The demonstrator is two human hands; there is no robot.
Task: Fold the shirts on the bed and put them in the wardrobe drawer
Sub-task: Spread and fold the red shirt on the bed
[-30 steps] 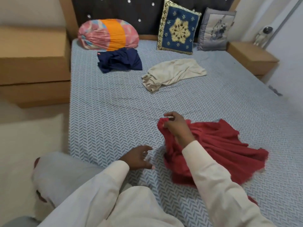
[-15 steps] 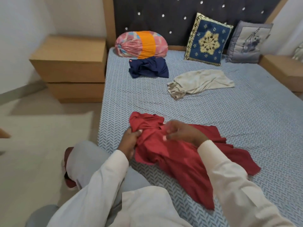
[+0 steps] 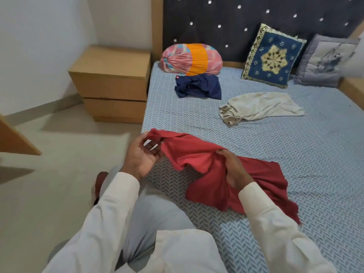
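The left hand (image 3: pixel 141 157) curls its fingers round one end of the red shirt (image 3: pixel 193 152), just at the edge of the bed (image 3: pixel 295 154). At 3 o'clock from it, the right hand (image 3: pixel 231 167) grips a bunch of the same cloth. The rest of the shirt lies crumpled on the sheet toward 5 o'clock.

The risk, I think: if the left hold slips, this end may slide to the floor, and the bunched grip may fold wrinkles in. The navy shirt (image 3: pixel 198 86) at 12 o'clock and the cream shirt (image 3: pixel 260 106) at 1 o'clock lie unfolded.
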